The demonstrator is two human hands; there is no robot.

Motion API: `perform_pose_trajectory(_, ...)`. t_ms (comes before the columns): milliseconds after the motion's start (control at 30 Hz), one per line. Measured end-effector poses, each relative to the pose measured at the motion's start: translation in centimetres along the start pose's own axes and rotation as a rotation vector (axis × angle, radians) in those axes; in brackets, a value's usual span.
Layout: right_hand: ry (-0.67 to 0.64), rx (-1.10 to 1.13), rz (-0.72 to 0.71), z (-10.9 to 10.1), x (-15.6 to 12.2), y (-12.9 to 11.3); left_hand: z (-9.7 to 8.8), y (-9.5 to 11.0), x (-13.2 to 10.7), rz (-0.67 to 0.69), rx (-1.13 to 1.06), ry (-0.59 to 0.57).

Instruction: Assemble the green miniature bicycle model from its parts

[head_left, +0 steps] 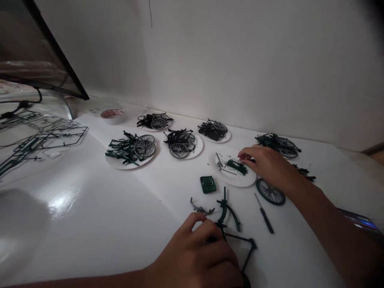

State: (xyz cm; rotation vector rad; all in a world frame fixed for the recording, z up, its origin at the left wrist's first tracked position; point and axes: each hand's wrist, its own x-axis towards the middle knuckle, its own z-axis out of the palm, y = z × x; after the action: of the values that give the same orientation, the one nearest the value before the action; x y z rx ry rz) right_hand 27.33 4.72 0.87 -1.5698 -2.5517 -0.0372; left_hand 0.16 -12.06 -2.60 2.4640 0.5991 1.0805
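Note:
My left hand [201,254] is curled over a dark green model bicycle frame [240,237] at the lower middle. Its fingertips are partly hidden behind the knuckles. At a paper plate [218,176] my right hand [268,164] reaches in with thumb and index finger brought together. Whatever lies between those fingertips is too small to tell. Small green parts [237,167] and thin grey rods [227,172] lie on that plate. Beside the frame are grey handlebars [201,209] and a green square tray-like part [208,184].
A screwdriver [264,214] and a spoked wheel [270,192] lie right of the frame. Several plates of bicycle parts [132,150] stand farther back, near a tape roll [112,116]. Plastic sprues [36,138] spread below a monitor [33,48] at left. A phone [360,222] lies at right.

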Motion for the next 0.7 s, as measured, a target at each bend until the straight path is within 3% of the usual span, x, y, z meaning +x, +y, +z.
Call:
perform_pose_trajectory(500,0.016,0.033,-0.022,-0.08,0.34,-0.57,-0.04,-0.1,-0.06,0.006,0.0,-0.002)
perform_pose_trajectory(700,0.154,0.076,-0.017,-0.79,0.34,-0.87,0.03,-0.13,-0.1,0.006,0.034,-0.018)
